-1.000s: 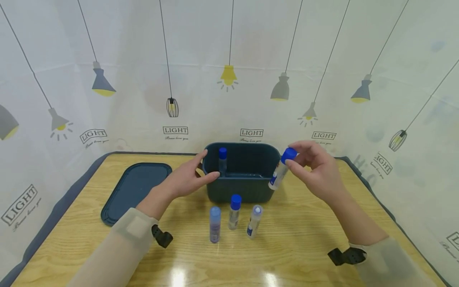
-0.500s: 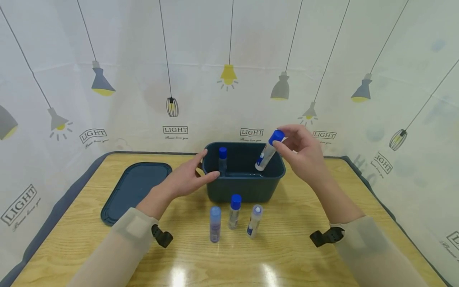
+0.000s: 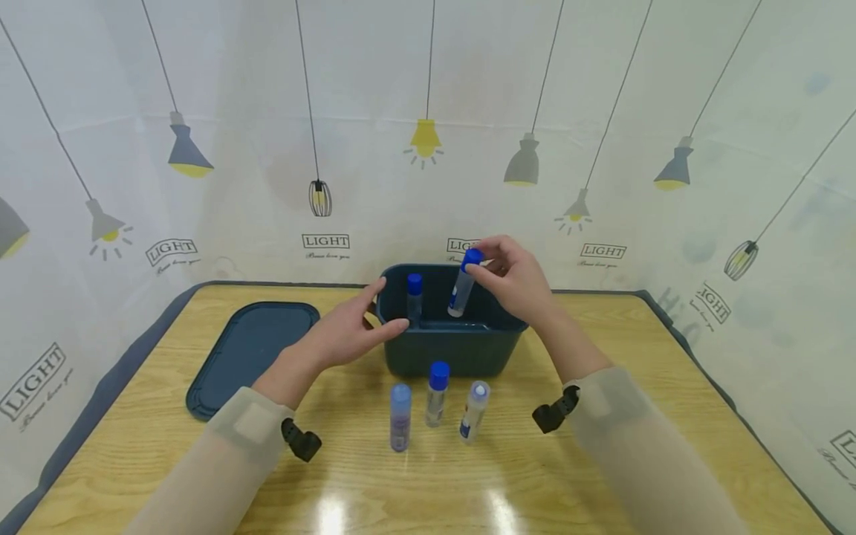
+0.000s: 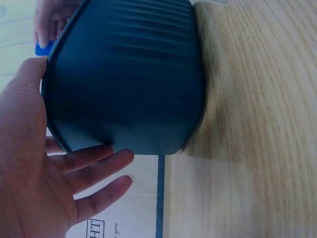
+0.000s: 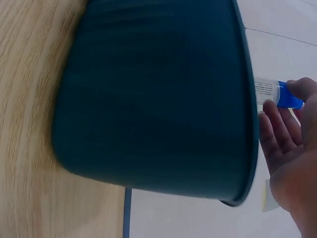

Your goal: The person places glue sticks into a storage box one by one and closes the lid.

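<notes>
My right hand (image 3: 518, 281) pinches a glue stick by its blue cap (image 3: 472, 256). Its clear body (image 3: 458, 294) hangs slightly tilted inside the dark teal bin (image 3: 455, 355), apart from the walls in the head view. Whether its base touches the bin floor cannot be seen. Another blue-capped glue stick (image 3: 414, 301) stands upright at the bin's left end. My left hand (image 3: 348, 331) rests on that end, thumb at the front rim and forefinger along the side. In the left wrist view its other fingers (image 4: 101, 171) extend loosely beside the wall.
Before the bin stand several glue sticks: a light-blue-capped one (image 3: 400, 417), a blue-capped one (image 3: 437, 394) and a clear-capped one (image 3: 475, 412). The bin's dark lid (image 3: 257, 349) lies flat on the wooden table (image 3: 575, 483) at left. A printed cloth (image 3: 374, 74) hangs behind.
My right hand has carried its glue stick leftward, from outside the bin's right front corner over the rim and into the bin, turning it nearer upright. My left hand has stayed put.
</notes>
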`<state>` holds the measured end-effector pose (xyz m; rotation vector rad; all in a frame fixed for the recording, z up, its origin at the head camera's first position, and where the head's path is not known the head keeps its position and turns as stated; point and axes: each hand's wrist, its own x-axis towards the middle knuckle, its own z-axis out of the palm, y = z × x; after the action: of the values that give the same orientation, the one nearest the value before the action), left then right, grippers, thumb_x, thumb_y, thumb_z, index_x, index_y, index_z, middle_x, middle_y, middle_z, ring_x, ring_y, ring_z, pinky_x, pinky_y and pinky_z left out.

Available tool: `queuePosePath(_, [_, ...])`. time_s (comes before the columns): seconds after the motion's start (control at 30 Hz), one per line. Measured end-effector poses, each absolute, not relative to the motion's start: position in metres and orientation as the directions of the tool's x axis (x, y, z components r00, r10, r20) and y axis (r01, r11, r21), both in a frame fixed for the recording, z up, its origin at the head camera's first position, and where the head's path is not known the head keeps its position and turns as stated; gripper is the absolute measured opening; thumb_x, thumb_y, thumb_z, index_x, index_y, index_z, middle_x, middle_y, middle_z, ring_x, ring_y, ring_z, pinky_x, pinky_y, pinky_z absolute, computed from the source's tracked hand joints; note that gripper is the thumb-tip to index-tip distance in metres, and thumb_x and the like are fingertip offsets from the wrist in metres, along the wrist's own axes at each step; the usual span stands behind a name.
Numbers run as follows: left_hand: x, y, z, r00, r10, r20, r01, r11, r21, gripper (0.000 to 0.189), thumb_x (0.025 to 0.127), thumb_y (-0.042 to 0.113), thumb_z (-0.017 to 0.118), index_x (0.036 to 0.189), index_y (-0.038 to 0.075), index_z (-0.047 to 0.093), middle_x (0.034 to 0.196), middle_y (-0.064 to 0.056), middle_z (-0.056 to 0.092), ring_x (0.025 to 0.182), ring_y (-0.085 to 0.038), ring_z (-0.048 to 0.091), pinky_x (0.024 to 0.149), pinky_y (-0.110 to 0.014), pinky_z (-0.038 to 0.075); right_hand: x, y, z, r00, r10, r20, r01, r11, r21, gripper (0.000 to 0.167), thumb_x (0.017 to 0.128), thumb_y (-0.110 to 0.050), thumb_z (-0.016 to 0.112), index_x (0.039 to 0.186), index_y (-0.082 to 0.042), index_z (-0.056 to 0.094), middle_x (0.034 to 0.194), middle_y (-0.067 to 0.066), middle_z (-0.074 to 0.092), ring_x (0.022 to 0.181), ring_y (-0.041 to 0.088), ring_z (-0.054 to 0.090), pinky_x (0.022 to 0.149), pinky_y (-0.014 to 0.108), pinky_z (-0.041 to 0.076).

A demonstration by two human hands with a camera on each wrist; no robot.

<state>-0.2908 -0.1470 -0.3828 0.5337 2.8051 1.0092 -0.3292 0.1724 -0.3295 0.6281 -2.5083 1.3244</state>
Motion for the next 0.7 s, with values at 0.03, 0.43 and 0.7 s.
queuePosePath(0.03, [-0.291,-0.147,-0.383,-0.932,0.363,0.012,0.287,0.715,0.638,0.108,0.099,0.081,0.058,0.179,0.027,0.012,0.168,-0.014,0.050,0.125,-0.030,0.071,0.108,-0.056,0.057,-0.332,0.170,-0.331,-0.882,-0.266,0.389,-0.471,0.505,-0.723,0.039,0.106,-0.023,0.076,0.140,-0.006,0.065,0.129,0.016,0.076,0.103,0.030,0.074,0.084,0.028,0.058])
queuePosePath(0.43, [-0.291,-0.148,-0.383,-0.930,0.368,0.014,0.290,0.710,0.642,0.108,0.099,0.081,0.058,0.179,0.027,0.011,0.167,-0.015,0.051,0.125,-0.031,0.072,0.107,-0.056,0.058,-0.356,0.145,-0.338,-0.912,-0.316,0.262,-0.405,0.592,-0.697,0.036,0.108,-0.027,0.074,0.138,-0.008,0.067,0.132,0.016,0.074,0.109,0.033,0.073,0.096,0.051,0.062])
queuePosePath(0.7, [-0.291,-0.148,-0.383,-0.930,0.368,0.007,0.284,0.705,0.650,0.108,0.099,0.082,0.058,0.179,0.027,0.011,0.169,-0.014,0.049,0.126,-0.031,0.072,0.109,-0.057,0.057,-0.365,0.144,-0.350,-0.930,-0.298,0.214,-0.362,0.649,-0.669,0.034,0.108,-0.027,0.073,0.138,-0.010,0.067,0.131,0.016,0.074,0.110,0.032,0.071,0.095,0.049,0.061])
